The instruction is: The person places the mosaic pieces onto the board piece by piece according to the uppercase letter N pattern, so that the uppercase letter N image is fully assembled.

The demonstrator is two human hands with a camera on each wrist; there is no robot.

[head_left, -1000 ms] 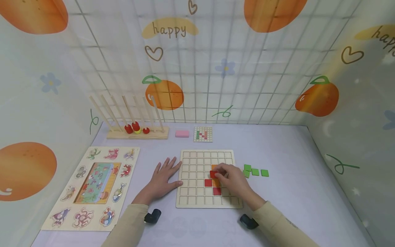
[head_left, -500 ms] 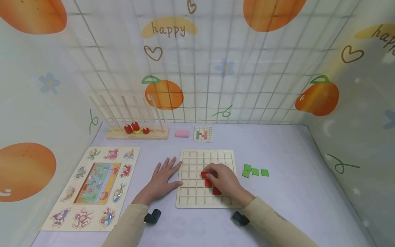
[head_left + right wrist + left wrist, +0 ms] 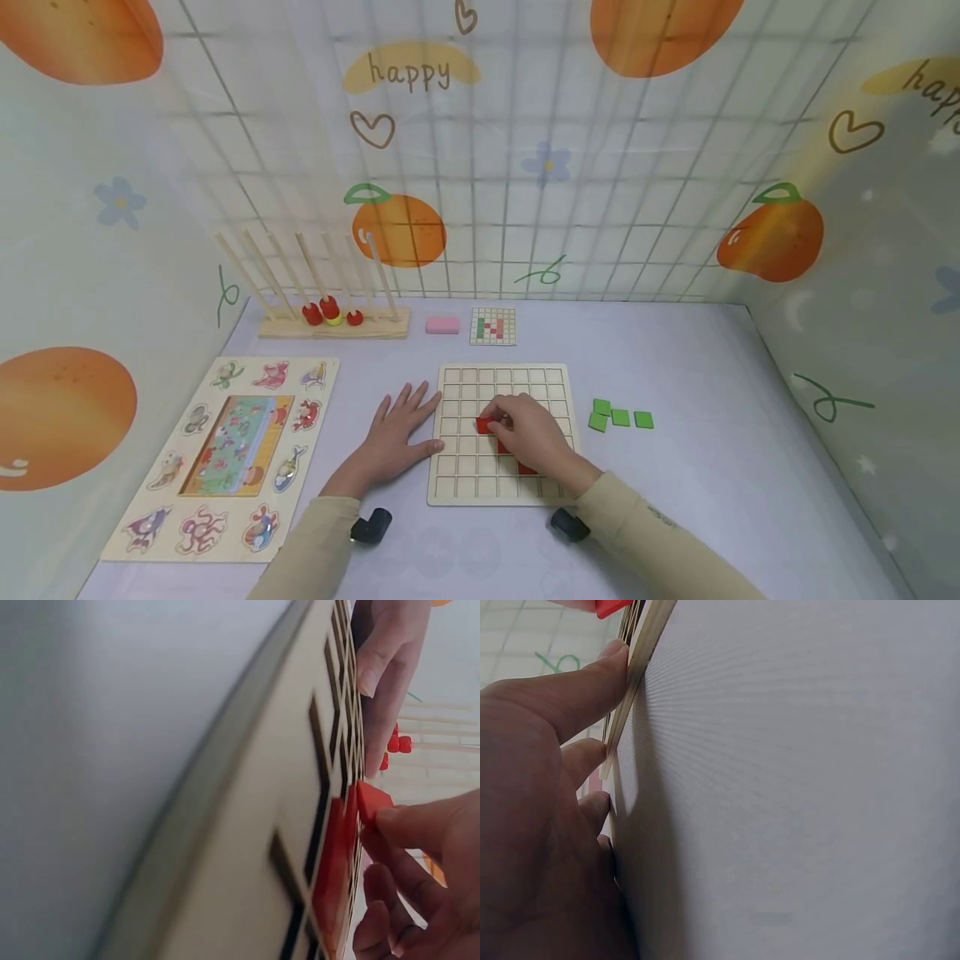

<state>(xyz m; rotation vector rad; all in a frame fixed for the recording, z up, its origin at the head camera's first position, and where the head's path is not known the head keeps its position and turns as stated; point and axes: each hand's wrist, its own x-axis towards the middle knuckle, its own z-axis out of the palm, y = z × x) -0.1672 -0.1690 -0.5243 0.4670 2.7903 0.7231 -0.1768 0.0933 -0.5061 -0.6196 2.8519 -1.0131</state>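
Observation:
Between thumb and fingers my right hand (image 3: 531, 432) pinches a red square tile (image 3: 483, 426), low over the middle of a wooden grid board (image 3: 457, 492). In the right wrist view the held tile (image 3: 371, 801) is tilted, one edge at the board's surface. Other red tiles (image 3: 527, 468) lie in the grid, partly covered by that hand; the orange ones are hidden beneath it. My left hand (image 3: 393, 437) lies flat with spread fingers on the table, its thumb and index fingertips touching the board's left edge.
Several green tiles (image 3: 620, 417) lie right of the board. Behind it are a small pattern card (image 3: 493, 326), a pink block (image 3: 442, 325) and a wooden peg rack (image 3: 333, 329) with beads. A sea-animal puzzle board (image 3: 225, 458) lies at the left.
My right hand has moved left across the board with the red tile, covering the orange tiles. The left hand has stayed in place.

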